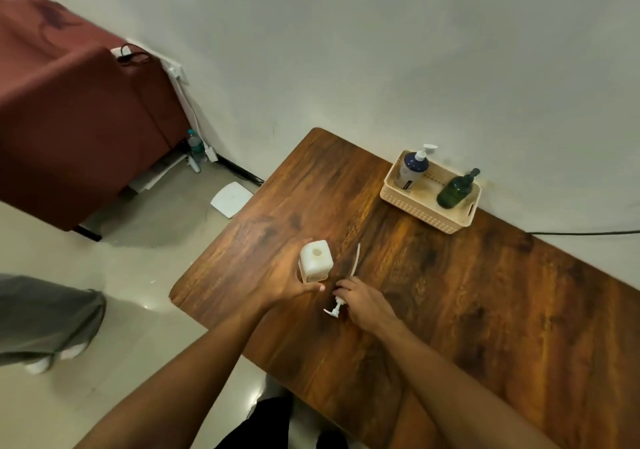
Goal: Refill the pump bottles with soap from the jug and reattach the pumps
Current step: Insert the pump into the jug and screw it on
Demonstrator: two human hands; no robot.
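A small white square bottle (316,261) stands upright on the wooden table (450,292), its mouth uncovered. My left hand (287,284) wraps around its near side. Just right of it, my right hand (363,301) holds a white pump (335,308) by its collar, with the nozzle pointing toward me and the thin dip tube (356,260) slanting away over the table. At the back of the table a cream basket (415,208) holds a blue-and-white pump bottle (412,169) and a dark green pump bottle (455,190), both with pumps on. No jug is in view.
The table's left edge and near corner are close to my left arm. A maroon couch (79,119) stands to the left, with a water bottle (195,145) and a white scale (231,199) on the floor. Another person's leg (48,320) is at far left.
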